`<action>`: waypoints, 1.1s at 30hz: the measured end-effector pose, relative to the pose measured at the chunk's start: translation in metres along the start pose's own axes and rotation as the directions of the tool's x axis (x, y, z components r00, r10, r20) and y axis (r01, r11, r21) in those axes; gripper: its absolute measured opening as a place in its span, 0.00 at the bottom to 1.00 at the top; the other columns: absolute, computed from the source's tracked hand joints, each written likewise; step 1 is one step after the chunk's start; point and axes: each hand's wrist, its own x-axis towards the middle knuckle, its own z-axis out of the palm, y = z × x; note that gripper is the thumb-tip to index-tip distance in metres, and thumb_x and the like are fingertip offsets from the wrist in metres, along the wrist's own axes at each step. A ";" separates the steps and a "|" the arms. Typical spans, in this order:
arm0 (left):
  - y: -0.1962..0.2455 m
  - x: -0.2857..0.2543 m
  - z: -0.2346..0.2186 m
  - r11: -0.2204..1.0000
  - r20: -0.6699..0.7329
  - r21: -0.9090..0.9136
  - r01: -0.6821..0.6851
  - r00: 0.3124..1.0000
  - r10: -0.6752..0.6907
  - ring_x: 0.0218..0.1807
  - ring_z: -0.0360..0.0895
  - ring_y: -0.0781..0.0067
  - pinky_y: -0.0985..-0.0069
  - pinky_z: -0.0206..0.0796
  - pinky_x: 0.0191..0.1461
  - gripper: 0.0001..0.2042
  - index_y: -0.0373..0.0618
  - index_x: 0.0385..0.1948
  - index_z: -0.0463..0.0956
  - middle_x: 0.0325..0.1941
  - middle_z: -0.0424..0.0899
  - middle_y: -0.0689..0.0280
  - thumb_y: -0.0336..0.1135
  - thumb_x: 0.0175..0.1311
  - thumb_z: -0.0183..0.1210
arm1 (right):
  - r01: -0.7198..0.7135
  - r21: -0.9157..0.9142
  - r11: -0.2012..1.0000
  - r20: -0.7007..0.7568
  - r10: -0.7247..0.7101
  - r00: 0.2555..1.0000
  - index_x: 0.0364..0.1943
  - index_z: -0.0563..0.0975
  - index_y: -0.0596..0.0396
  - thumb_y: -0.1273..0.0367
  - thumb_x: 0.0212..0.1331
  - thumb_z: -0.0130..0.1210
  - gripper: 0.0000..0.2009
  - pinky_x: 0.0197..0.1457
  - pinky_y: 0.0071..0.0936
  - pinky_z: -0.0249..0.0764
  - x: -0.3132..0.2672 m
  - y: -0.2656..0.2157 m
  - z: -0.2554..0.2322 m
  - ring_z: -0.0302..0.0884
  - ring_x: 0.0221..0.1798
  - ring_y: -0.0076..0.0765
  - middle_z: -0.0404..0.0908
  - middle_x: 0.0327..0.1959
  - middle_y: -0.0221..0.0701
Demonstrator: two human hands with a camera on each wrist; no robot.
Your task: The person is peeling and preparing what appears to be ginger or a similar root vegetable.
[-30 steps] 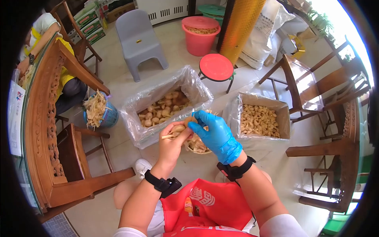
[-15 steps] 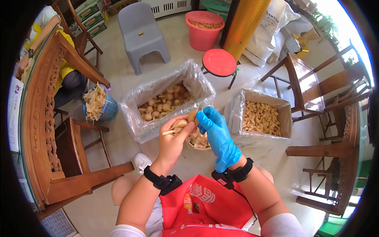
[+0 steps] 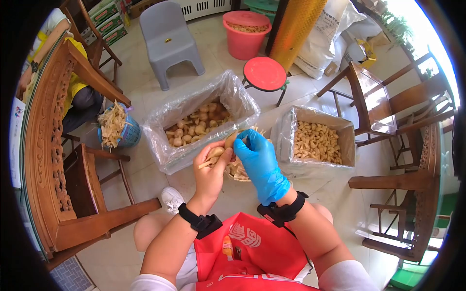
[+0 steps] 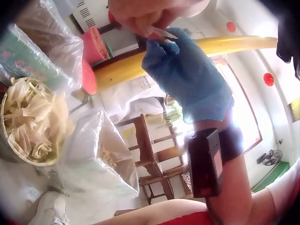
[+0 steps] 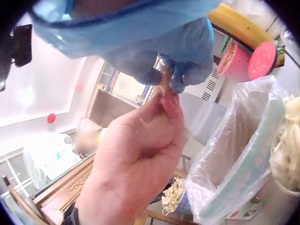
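My bare left hand (image 3: 212,165) grips a pale tan bamboo shoot (image 3: 216,153), with a thin stick poking out to the left. My blue-gloved right hand (image 3: 258,162) pinches the tip of the shoot (image 3: 231,140) beside the left thumb. Both hands hover above a small bowl of peeled husks (image 3: 239,170). In the right wrist view the gloved fingertips (image 5: 180,77) meet the bare fingertips (image 5: 166,103) on a thin strip. In the left wrist view the glove (image 4: 187,75) is below the bare fingers (image 4: 150,16), and the husk bowl (image 4: 30,122) is at the left.
A plastic-lined box of unpeeled shoots (image 3: 196,125) stands ahead left, a lined box of peeled pieces (image 3: 315,140) ahead right. A blue basket of husks (image 3: 116,128), a grey stool (image 3: 167,41), a red stool (image 3: 264,73), a red bucket (image 3: 245,31) and wooden chairs (image 3: 73,160) surround them. Another person (image 3: 58,58) sits far left.
Both hands have drifted slightly down and left in view. The gloved fingers have closed back onto the tip of the shoot held by the left hand.
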 end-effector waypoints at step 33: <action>0.002 0.007 -0.009 0.971 0.130 -0.069 0.229 0.967 -0.219 0.42 0.76 0.75 0.77 0.70 0.48 0.14 0.44 0.42 0.61 0.44 0.78 0.58 0.23 0.58 0.56 | 0.047 -0.297 0.954 -0.115 -0.085 0.990 0.38 0.80 0.59 0.69 0.55 0.58 0.09 0.37 0.19 0.68 0.035 0.012 -0.080 0.70 0.31 0.18 0.79 0.27 0.27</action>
